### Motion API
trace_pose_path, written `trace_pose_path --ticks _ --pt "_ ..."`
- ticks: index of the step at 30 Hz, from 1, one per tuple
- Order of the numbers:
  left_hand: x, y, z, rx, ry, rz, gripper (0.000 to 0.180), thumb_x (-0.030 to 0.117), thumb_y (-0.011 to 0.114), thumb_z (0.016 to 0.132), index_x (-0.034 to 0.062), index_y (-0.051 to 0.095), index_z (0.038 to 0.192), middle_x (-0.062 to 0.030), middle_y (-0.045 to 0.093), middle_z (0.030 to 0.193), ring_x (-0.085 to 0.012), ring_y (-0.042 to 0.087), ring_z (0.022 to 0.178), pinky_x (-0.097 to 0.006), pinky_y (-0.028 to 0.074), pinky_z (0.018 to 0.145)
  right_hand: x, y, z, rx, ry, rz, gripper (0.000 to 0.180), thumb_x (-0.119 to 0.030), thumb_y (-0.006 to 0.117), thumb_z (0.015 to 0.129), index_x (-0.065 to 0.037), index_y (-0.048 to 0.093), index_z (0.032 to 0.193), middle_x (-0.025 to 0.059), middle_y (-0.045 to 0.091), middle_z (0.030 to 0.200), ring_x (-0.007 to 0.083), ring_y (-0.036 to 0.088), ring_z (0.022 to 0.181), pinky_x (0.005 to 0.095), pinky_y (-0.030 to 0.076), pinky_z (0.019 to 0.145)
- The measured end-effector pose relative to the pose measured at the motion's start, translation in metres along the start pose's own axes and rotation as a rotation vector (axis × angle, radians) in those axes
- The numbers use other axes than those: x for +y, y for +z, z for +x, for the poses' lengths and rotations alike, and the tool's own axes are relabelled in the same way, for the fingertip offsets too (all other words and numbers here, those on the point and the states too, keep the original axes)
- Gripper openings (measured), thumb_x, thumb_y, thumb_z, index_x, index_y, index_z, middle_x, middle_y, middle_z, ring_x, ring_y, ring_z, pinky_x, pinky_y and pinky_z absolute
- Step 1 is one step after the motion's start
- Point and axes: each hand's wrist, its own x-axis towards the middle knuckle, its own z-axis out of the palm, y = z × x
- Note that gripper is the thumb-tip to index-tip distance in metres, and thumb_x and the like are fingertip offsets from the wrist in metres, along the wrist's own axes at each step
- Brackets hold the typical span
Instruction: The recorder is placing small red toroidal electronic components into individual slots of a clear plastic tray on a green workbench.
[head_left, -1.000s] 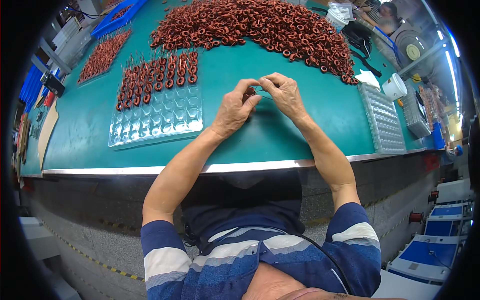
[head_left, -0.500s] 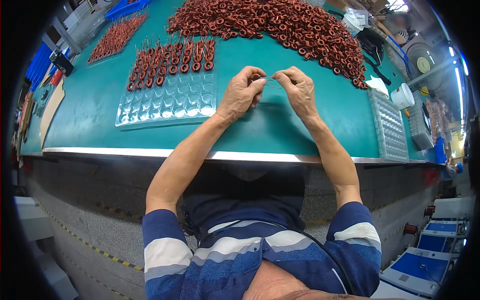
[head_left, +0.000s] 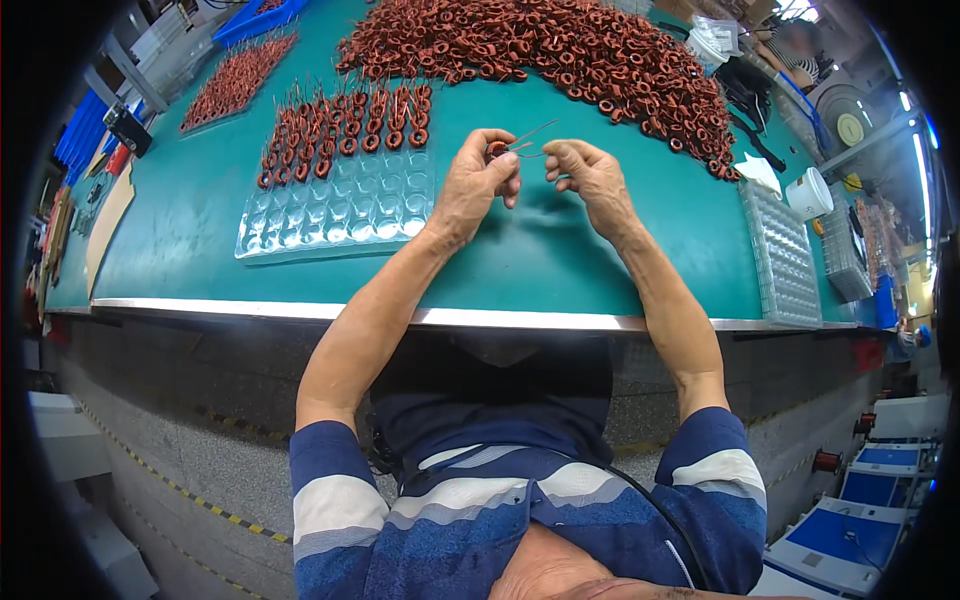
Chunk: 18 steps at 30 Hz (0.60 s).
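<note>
Coil pile beyond clear tray.

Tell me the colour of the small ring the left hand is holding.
Reddish-brown copper colour: the ring in the left hand, seen in the head view.

The table mat is teal green. On it, the heaped wound coils are copper-red, and the blister tray just left of the hands is clear plastic. The sleeves are blue with white and grey stripes.
</note>
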Motion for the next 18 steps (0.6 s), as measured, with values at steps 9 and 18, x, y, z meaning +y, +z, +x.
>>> trace_pose_path --ticks 9,18 --pt "0.007 0.006 -0.005 -0.01 0.063 0.383 0.021 0.011 0.051 0.096 -0.0011 0.05 0.114 -0.0028 0.054 0.077 -0.0088 0.053 0.063 -0.024 0.046 0.054 -0.007 0.023 -0.008 0.055 -0.087 -0.094 0.032 -0.027 0.054 0.098 0.002 0.067 0.093 0.0044 0.064 0.074 0.0102 0.057 0.063 0.0223 0.046 0.058" --pt "0.005 0.001 -0.007 -0.108 -0.118 0.176 0.028 0.024 0.053 0.098 -0.0015 0.051 0.109 -0.004 0.053 0.074 -0.0121 0.055 0.061 -0.025 0.048 0.049 -0.002 0.009 0.0 0.127 0.131 0.032 0.029 -0.029 0.06 0.094 -0.001 0.065 0.09 0.0011 0.059 0.068 0.0088 0.054 0.06 0.0209 0.042 0.054"
